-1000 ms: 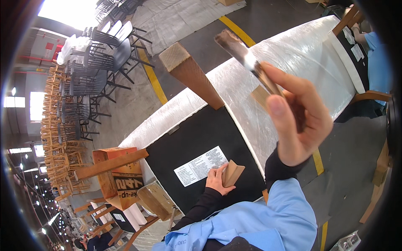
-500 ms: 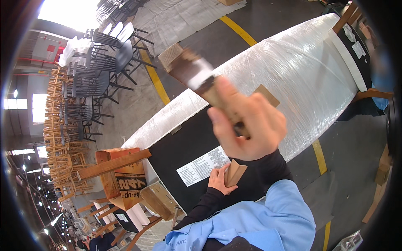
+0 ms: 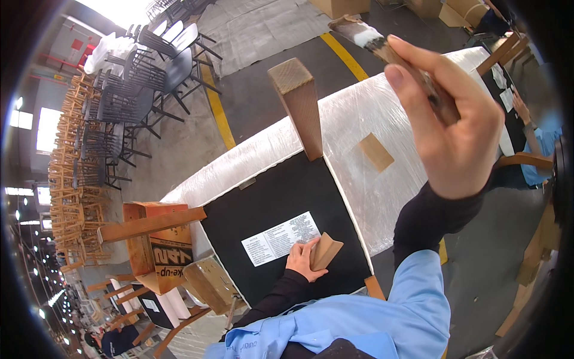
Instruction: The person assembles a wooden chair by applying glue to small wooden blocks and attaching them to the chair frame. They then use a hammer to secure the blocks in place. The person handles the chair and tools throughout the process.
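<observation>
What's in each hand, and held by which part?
Right hand: a brush, by its handle. Left hand: a brown angled piece, by its left side.

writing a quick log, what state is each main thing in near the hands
flat tool with worn wooden handle: held up in right hand
tan grooved wooden block: held in left hand
white rectangular paper label: flat on black panel
square brown wooden leg: pointing up
shiny clear plastic film: wrinkled
</observation>
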The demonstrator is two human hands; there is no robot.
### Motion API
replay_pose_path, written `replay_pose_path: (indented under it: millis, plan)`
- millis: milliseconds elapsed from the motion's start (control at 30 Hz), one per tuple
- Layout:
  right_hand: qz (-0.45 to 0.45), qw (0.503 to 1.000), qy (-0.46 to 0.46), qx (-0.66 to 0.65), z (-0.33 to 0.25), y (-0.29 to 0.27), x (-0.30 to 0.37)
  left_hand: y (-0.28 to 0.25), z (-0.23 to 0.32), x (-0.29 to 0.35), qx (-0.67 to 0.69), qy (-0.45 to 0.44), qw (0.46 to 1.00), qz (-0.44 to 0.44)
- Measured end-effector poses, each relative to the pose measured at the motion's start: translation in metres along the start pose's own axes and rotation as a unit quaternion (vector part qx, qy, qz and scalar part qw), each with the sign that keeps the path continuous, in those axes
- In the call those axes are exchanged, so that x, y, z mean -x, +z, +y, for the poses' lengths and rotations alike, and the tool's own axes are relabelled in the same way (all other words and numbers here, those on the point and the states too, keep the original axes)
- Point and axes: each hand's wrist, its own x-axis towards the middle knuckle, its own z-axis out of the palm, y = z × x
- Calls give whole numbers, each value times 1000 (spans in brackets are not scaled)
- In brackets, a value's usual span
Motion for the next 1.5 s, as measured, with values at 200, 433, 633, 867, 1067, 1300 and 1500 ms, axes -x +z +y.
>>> replay_pose_path:
  millis: [200, 433, 633, 867, 1067, 1300, 1500]
  plan:
    - [-146, 989, -5, -23, -45, 5, -28, 0, -2, 3, 3, -15, 1000, 0]
    - [-128, 982, -86, 106, -43, 5, -35, -2, 0, 4, 2, -10, 1000, 6]
    - [-143, 983, -89, 73, -61, 13, -33, -2, -3, 6, 1, -15, 1000, 11]
    - [-123, 981, -40, 148, -58, -5, -37, -1, -1, 6, 14, -10, 1000, 11]
    - [-112, 979, -20, -168, -95, 16, 23, -29, 15, 6, 81, -101, 986, -104]
    - [-206, 809, 195, -515, -126, 83, 138, -180, 88, 23, 672, 244, 697, 61]
    - [-339, 836, 160, -401, -156, 106, 172, -174, 60, 48, 650, 139, 707, 242]
